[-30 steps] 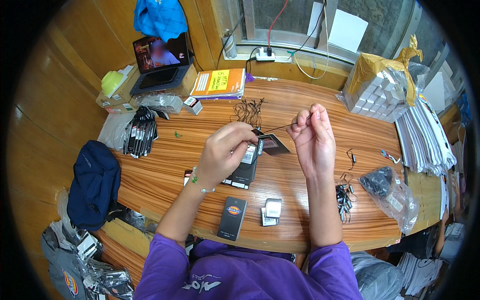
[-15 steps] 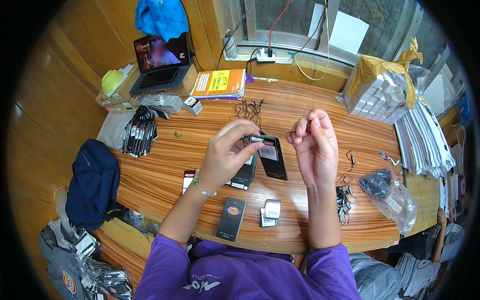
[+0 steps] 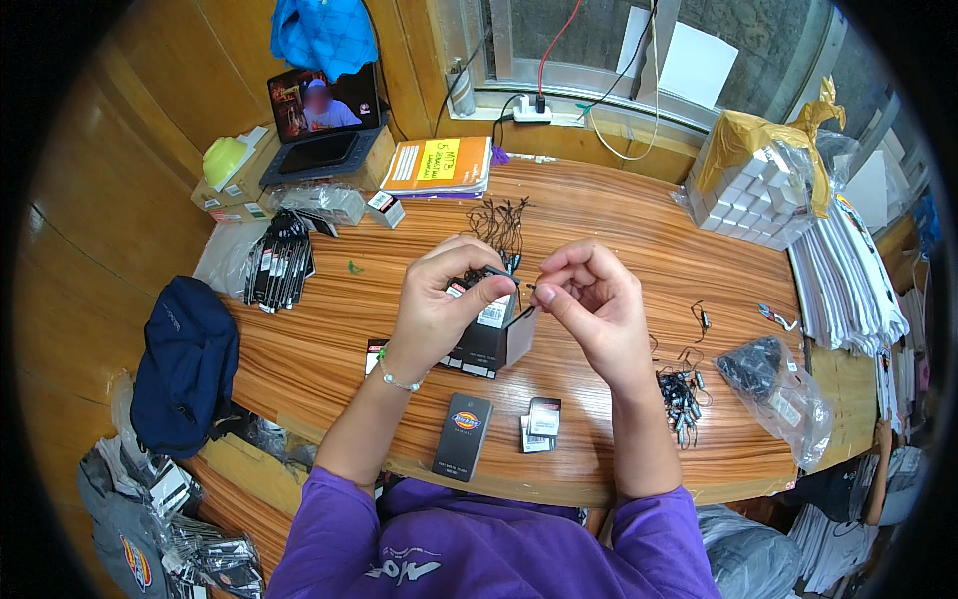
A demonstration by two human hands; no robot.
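Note:
Over the middle of the table, my left hand (image 3: 444,295) pinches the top of a dark hang tag (image 3: 520,339), which hangs edge-on below the fingers. My right hand (image 3: 596,304) is close beside it, thumb and forefinger closed on a thin black cord (image 3: 521,316) that runs to the tag. Behind and under my left hand lies a stack of black hang tags (image 3: 477,349) with white labels, partly covered by the hand. Nearer to me are a single grey hang tag (image 3: 461,437) and a small pile of white-and-black labels (image 3: 540,424).
Black cords (image 3: 499,222) lie beyond my hands. To the right are corded pieces (image 3: 681,404), cutting pliers (image 3: 776,317) and a plastic bag (image 3: 783,399). More tags (image 3: 277,265), a tablet (image 3: 319,115) and orange notebooks (image 3: 436,167) stand left. White boxes (image 3: 753,200) sit far right.
My right hand has come down and left to meet my left hand. The held tag has turned from face-on to nearly edge-on, and the cord now shows between the hands.

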